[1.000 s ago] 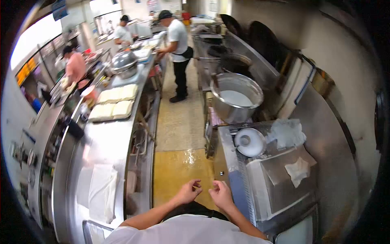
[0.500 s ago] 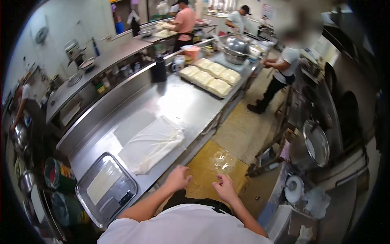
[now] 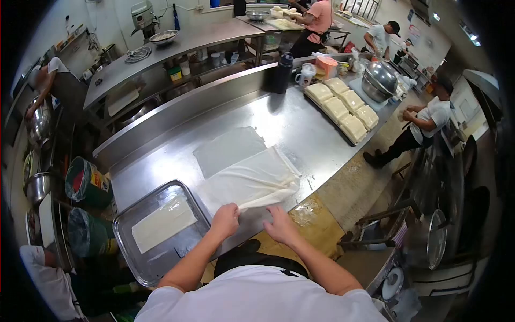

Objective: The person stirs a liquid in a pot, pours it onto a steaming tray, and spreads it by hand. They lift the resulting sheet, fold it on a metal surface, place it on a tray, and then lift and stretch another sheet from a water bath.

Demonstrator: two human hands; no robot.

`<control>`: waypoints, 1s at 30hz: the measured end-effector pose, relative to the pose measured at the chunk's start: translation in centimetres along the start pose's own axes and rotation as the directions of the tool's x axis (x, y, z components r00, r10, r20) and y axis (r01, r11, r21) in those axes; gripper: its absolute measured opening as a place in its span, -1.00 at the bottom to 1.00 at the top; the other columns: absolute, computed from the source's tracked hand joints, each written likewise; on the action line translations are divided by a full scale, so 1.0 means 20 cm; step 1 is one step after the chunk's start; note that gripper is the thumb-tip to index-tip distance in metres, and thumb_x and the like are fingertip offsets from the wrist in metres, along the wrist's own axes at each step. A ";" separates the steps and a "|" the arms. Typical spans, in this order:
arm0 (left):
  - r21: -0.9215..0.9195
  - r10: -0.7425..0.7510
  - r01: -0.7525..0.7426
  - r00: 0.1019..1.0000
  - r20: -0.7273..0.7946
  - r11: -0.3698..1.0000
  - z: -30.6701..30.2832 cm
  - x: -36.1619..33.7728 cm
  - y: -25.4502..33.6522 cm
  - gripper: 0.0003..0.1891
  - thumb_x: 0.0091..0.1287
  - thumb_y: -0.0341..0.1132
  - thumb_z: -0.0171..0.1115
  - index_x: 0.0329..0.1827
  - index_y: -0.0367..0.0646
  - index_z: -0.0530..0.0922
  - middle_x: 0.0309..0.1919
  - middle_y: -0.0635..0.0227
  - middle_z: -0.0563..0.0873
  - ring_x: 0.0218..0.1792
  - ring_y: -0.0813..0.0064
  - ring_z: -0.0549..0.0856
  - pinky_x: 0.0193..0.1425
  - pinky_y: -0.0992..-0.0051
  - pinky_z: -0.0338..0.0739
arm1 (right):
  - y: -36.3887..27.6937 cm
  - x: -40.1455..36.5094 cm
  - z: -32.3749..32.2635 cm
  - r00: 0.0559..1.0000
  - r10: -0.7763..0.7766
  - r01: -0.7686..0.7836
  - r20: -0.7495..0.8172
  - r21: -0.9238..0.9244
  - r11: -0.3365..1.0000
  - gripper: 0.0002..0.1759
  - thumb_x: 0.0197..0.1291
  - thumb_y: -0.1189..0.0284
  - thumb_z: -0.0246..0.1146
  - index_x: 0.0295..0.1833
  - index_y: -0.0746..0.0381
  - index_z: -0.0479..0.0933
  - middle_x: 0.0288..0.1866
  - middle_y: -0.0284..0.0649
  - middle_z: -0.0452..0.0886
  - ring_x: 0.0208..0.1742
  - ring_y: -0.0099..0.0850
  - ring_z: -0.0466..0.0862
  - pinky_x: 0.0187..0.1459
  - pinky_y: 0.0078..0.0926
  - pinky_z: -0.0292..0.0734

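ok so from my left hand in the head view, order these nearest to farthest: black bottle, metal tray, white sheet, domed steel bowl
From the left hand:
1. white sheet: touching the fingers, just ahead on the counter.
2. metal tray: close beside the hand, to its left.
3. black bottle: at the counter's back edge.
4. domed steel bowl: far right end of the counter.

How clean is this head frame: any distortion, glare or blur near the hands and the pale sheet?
Head view: heavy fisheye bows the steel counter and leaves black corners; mild glare sits on the counter without washing out the pale sheet; the left hand and right hand at its near edge look sharp; people at the far end are small and soft.
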State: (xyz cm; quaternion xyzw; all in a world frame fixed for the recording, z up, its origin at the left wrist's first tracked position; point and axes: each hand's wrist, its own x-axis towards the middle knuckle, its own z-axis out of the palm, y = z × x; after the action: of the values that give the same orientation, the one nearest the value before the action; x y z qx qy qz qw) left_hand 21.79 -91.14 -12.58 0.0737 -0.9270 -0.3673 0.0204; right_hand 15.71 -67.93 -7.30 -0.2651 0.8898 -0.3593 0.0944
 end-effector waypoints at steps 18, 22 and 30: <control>-0.040 0.132 -0.175 0.558 0.819 0.984 0.13 0.13 0.48 -0.50 0.36 0.14 0.37 -0.12 -0.20 0.80 -0.23 -0.09 0.81 -0.12 -0.12 0.79 0.05 0.07 0.66 | 0.81 -0.01 -0.38 0.875 0.110 -0.413 -0.472 -0.607 0.679 -0.90 0.10 0.44 0.31 -0.34 0.07 0.75 -0.23 -0.13 0.59 0.06 -0.09 0.54 0.28 -0.04 0.31; -0.267 0.287 -0.104 0.307 0.907 0.958 0.35 0.03 0.63 -0.50 0.37 0.13 0.39 -0.08 -0.23 0.80 -0.25 -0.06 0.82 -0.18 0.03 0.82 0.00 0.16 0.66 | 0.93 -0.42 -0.45 0.764 0.252 -0.615 -0.593 -0.553 0.563 -0.86 0.17 0.39 0.28 -0.35 0.06 0.75 -0.19 -0.15 0.57 0.08 -0.08 0.52 0.30 -0.02 0.30; -0.360 0.371 0.186 -0.028 0.928 0.914 0.56 -0.27 0.91 -0.53 0.47 0.05 0.36 0.00 -0.27 0.73 -0.32 0.17 0.78 -0.26 0.33 0.73 -0.07 0.27 0.60 | 0.88 -1.07 -0.51 0.504 0.373 -0.845 -0.779 -0.355 0.401 -0.91 0.19 0.44 0.29 -0.33 0.08 0.70 -0.17 -0.15 0.57 0.09 -0.08 0.52 0.33 -0.01 0.30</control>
State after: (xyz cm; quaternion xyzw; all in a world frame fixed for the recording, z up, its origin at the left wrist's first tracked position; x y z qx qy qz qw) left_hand 23.96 -69.60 -8.10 -0.2806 -0.5686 -0.4779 -0.6080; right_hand 22.92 -39.76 -12.56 0.2164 0.9627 0.0165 -0.1616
